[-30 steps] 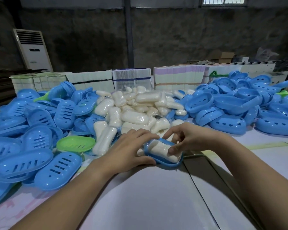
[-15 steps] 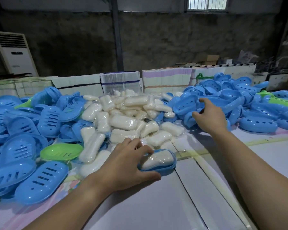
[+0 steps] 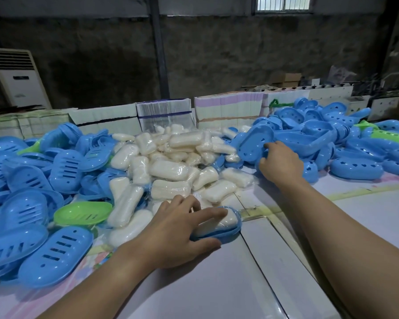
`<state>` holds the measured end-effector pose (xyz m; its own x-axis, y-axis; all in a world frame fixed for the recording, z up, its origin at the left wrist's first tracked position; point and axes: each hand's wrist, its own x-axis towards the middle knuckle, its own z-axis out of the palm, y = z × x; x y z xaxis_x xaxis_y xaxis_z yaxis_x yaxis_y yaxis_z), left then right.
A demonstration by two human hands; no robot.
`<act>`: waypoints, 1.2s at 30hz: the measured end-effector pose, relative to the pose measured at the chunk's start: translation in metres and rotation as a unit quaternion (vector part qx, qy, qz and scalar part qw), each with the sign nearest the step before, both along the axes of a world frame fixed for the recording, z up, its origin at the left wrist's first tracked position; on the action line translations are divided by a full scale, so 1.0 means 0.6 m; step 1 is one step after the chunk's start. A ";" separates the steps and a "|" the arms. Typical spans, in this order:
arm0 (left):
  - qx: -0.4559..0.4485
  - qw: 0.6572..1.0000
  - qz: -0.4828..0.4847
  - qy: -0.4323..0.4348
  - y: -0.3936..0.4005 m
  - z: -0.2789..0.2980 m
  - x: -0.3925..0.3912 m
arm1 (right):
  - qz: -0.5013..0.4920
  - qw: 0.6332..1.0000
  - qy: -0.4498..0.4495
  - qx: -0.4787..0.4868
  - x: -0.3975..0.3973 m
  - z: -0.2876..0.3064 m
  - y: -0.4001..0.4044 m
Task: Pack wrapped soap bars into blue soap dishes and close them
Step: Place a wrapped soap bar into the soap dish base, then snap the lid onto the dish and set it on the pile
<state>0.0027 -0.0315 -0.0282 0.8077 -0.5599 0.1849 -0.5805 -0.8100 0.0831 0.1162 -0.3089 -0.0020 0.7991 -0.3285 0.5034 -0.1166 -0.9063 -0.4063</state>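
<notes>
A blue soap dish base [image 3: 226, 233] sits on the white table near the front, with a wrapped soap bar [image 3: 224, 222] lying in it. My left hand [image 3: 177, 236] holds this dish, fingers over the soap and thumb along the near rim. My right hand [image 3: 280, 162] reaches far right into the pile of blue dish halves and grips a blue dish piece [image 3: 255, 143] that stands tilted on edge. A heap of wrapped soap bars [image 3: 171, 166] lies in the middle behind the left hand.
Slotted blue dish lids [image 3: 55, 256] are piled at the left with a green one [image 3: 83, 214] among them. More blue halves [image 3: 355, 169] and a green piece [image 3: 389, 137] lie at the right. Stacked flat cartons [image 3: 228, 109] line the back. The white table [image 3: 217, 284] spreads in front.
My right hand left the dish with the soap, reached right into the blue pile and took hold of a dish piece. The left hand stayed on the filled dish.
</notes>
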 end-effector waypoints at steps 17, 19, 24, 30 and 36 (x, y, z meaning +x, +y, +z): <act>-0.052 0.998 0.023 -0.017 0.009 0.001 0.001 | 0.379 0.921 -0.068 0.060 -0.090 0.036 0.082; -0.066 0.997 0.047 -0.015 0.011 0.005 0.000 | 0.426 0.902 0.038 0.059 -0.104 0.040 0.090; -0.063 0.995 0.068 -0.024 0.013 0.008 0.000 | 0.488 0.837 0.229 0.094 -0.124 0.051 0.091; -0.155 0.985 0.071 -0.023 0.015 0.002 0.004 | 0.416 0.881 0.224 0.023 -0.112 0.051 0.066; -0.308 0.946 0.097 -0.031 0.012 0.001 0.009 | 0.298 0.935 -0.105 0.160 -0.102 0.045 0.083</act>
